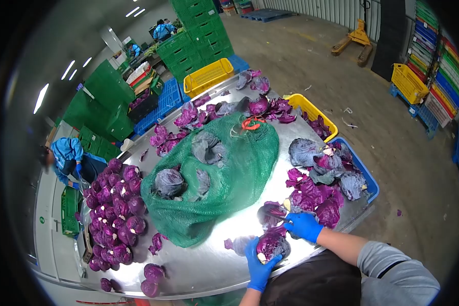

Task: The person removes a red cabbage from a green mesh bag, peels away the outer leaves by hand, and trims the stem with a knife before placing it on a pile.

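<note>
My left hand point(259, 265), in a blue glove, grips a red cabbage point(273, 246) from its left side near the table's front edge. The cabbage shows a pale cut stem end. In my blue-gloved right hand point(303, 227) is a knife point(277, 217), its dark blade pointing left above the cabbage. Loose outer leaves point(271, 209) lie just beyond the blade, and a greyish leaf point(241, 245) rests left of the cabbage. A heap of purple leaves point(311, 196) lies beyond my right hand.
A green mesh sack point(224, 188) covers the table's middle, with cabbages on it. Trimmed cabbages point(115, 209) are piled on the left. A blue crate point(364, 173) and a yellow crate point(319, 115) flank the right edge. A co-worker point(69, 155) stands beyond the left side.
</note>
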`<state>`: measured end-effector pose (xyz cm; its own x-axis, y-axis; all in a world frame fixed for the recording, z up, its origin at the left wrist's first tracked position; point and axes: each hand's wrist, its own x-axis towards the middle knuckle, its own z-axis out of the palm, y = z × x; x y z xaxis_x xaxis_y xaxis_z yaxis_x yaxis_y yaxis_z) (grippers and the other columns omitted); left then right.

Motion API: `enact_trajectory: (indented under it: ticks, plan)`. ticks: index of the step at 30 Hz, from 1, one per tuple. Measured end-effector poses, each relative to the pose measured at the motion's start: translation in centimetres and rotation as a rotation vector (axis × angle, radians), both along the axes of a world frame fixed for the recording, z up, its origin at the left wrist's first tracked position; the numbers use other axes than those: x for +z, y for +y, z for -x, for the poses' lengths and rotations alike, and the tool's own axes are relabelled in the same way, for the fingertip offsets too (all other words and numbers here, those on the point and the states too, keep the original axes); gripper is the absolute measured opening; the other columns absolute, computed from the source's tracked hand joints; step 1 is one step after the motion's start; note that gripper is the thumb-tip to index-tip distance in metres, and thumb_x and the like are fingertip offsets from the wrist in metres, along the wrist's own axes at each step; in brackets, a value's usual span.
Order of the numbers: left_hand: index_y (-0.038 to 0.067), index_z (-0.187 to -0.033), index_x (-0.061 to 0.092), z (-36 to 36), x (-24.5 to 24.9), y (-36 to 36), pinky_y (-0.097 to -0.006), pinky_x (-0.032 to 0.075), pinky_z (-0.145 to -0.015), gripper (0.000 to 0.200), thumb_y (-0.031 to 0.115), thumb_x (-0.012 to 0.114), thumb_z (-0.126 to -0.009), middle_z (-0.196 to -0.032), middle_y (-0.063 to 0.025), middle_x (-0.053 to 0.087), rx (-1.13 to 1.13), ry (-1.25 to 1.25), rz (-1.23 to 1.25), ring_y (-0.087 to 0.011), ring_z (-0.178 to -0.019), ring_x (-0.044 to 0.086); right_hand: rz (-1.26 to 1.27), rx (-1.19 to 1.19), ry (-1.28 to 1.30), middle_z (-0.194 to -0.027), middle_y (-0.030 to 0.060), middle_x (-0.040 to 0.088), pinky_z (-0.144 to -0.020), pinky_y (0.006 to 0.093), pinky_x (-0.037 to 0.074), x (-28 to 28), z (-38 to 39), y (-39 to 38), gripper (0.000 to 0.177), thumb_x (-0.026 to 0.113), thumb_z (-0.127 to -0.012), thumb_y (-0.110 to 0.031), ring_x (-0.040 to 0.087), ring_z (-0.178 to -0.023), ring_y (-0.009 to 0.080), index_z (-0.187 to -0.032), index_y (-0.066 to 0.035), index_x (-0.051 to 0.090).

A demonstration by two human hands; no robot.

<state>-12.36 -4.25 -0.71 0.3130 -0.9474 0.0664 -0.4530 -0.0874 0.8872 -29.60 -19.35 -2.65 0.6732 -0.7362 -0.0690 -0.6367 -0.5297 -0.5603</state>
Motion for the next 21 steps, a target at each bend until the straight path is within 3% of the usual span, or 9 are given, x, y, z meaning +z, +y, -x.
enact_trajectory:
  ticks: [1,2,4,7,13,15,17,19,21]
  plan:
    - [0.002,-0.132,0.04,0.1,-0.2,-0.3,-0.0421,0.034,-0.103,0.089,0.028,0.086,-0.06,-0.126,-0.0172,0.042,0.038,0.025,0.009,-0.0329,-0.119,0.042,-0.282,-0.181,-0.063,-0.092,0.0139,0.067,-0.065,0.0427,0.051,2.1,-0.8,0.1,0.045,0.06,-0.082,-0.045,0.066,-0.08,0.0306,-0.115,-0.014,0.057]
    - [0.001,-0.132,0.04,0.2,-0.3,-0.3,-0.0417,0.034,-0.103,0.089,0.028,0.086,-0.06,-0.125,-0.0172,0.043,0.078,0.051,0.012,-0.0327,-0.118,0.042,-0.282,-0.181,-0.066,-0.092,0.0139,0.067,-0.065,0.0427,0.051,3.8,-1.3,0.9,0.045,0.06,-0.082,-0.045,0.066,-0.08,0.0306,-0.115,-0.014,0.057]
    - [0.0,-0.132,0.039,0.2,-0.2,-0.8,-0.0413,0.035,-0.101,0.091,0.029,0.086,-0.06,-0.122,-0.0173,0.044,0.105,0.071,0.001,-0.0325,-0.116,0.044,-0.273,0.054,-0.06,-0.09,0.0174,0.067,-0.068,0.0435,0.051,6.2,-1.6,1.9,0.067,0.057,-0.08,-0.06,0.065,-0.079,0.0348,-0.128,-0.014,0.048]
    - [-0.001,-0.124,0.045,-0.1,-0.3,-1.5,-0.0405,0.036,-0.099,0.08,0.032,0.084,-0.061,-0.119,-0.0153,0.046,0.076,0.026,-0.08,-0.0296,-0.115,0.045,-0.227,0.064,-0.063,-0.092,0.0165,0.067,-0.069,0.0431,0.052,5.6,-1.6,2.9,0.072,0.057,-0.077,-0.063,0.066,-0.079,0.0351,-0.129,-0.014,0.047]
    - [-0.002,-0.126,0.044,-0.2,1.2,-2.3,-0.0383,0.043,-0.091,0.087,0.03,0.087,-0.057,-0.111,-0.0145,0.052,0.05,0.05,-0.075,-0.0274,-0.104,0.053,-0.281,0.056,-0.178,-0.09,0.0173,0.067,-0.074,0.0425,0.051,4.0,-0.3,3.0,0.067,0.059,-0.08,-0.057,0.066,-0.082,0.0343,-0.129,-0.013,0.047]
    - [-0.002,-0.124,0.046,-0.3,1.5,-2.6,-0.0366,0.046,-0.089,0.085,0.029,0.088,-0.057,-0.109,-0.0135,0.054,0.136,0.314,-0.034,-0.0258,-0.101,0.055,-0.33,-0.004,-0.266,-0.089,0.0168,0.067,-0.072,0.0424,0.051,4.0,-0.3,3.4,0.063,0.06,-0.08,-0.054,0.065,-0.081,0.0345,-0.126,-0.012,0.049]
    - [-0.002,-0.124,0.045,0.0,1.8,-2.7,-0.0367,0.045,-0.091,0.085,0.028,0.088,-0.057,-0.112,-0.0143,0.053,0.15,0.312,-0.041,-0.026,-0.104,0.054,-0.388,-0.064,-0.356,-0.087,0.0163,0.067,-0.071,0.0423,0.051,4.4,-0.7,3.7,0.058,0.061,-0.081,-0.05,0.065,-0.08,0.0347,-0.123,-0.012,0.05]
    - [-0.002,-0.124,0.045,0.2,1.5,-2.7,-0.0369,0.044,-0.093,0.085,0.028,0.088,-0.058,-0.114,-0.0152,0.052,0.158,0.312,-0.049,-0.0261,-0.106,0.053,-0.296,-0.059,-0.179,-0.083,0.0144,0.067,-0.067,0.0417,0.052,5.7,-1.4,3.1,0.046,0.062,-0.081,-0.045,0.065,-0.077,0.0345,-0.111,-0.011,0.055]
    - [-0.003,-0.125,0.044,0.1,0.2,-2.6,-0.0372,0.043,-0.094,0.086,0.028,0.088,-0.058,-0.116,-0.0161,0.05,0.156,0.099,-0.04,-0.0263,-0.108,0.052,-0.299,-0.052,-0.169,-0.083,0.0151,0.066,-0.067,0.0425,0.051,5.2,-1.7,2.6,0.044,0.062,-0.081,-0.045,0.065,-0.078,0.0354,-0.107,-0.01,0.055]
